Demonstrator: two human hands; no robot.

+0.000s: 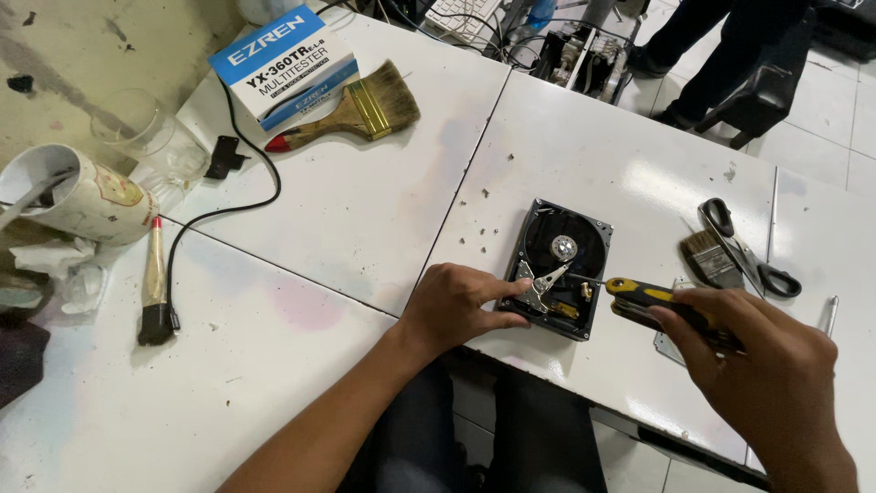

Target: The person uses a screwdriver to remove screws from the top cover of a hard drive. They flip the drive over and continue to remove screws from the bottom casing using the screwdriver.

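An opened hard disk drive lies on the white table, its black case uncovered with the silver arm and spindle showing. My left hand rests at the drive's near left corner, index finger and thumb pressing on its edge. A yellow-and-black screwdriver is gripped in my right hand, and its thin shaft reaches left into the drive near the silver arm.
Black scissors and a small brush lie right of the drive. A wide paintbrush, a blue-and-white box, a black cable, a thin brush and a tipped mug occupy the left. A person's legs stand beyond.
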